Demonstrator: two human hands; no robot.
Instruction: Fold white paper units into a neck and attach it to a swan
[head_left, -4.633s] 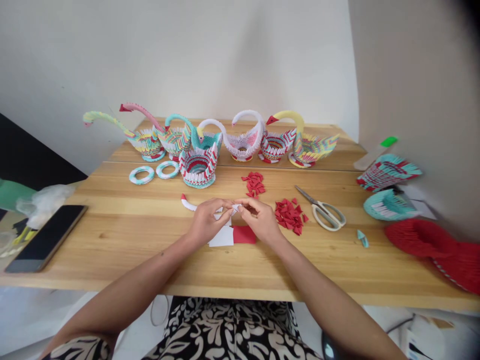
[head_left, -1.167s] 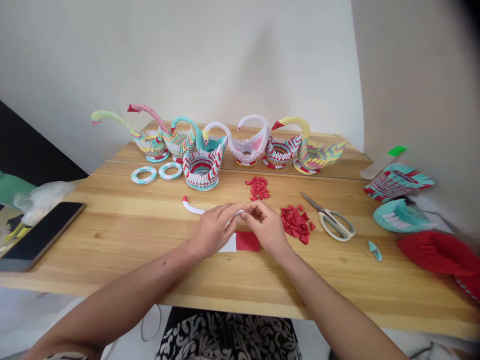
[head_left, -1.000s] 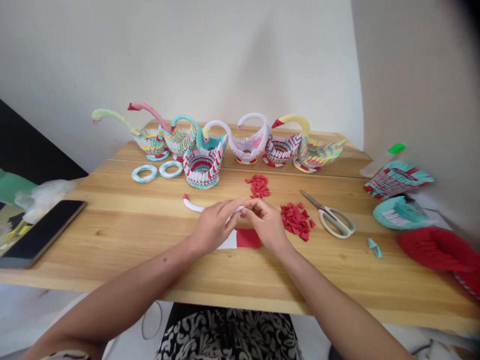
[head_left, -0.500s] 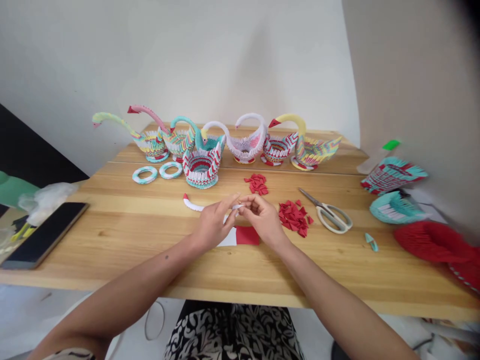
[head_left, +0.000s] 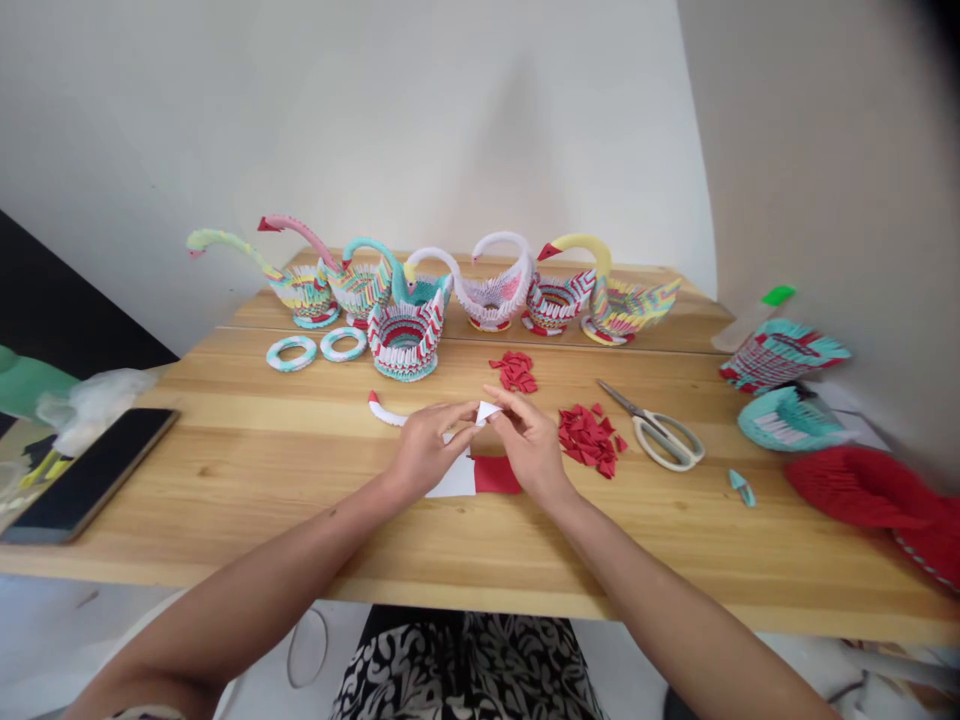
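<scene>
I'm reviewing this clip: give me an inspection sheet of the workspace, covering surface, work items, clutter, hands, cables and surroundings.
Surface: wooden table, a seam running across its back part.
Work items: folded white paper piece; white paper beside red paper; smaller pile and larger pile of red paper triangles.
Clutter: phone at left; scissors right of the larger pile.
Left hand: fingertips on the white piece.
Right hand: pinching the same piece.
Cables: dark cord-like line at lower right, below the table edge; too blurred to identify.
Surroundings: paper swans in a row; pale wall behind.
</scene>
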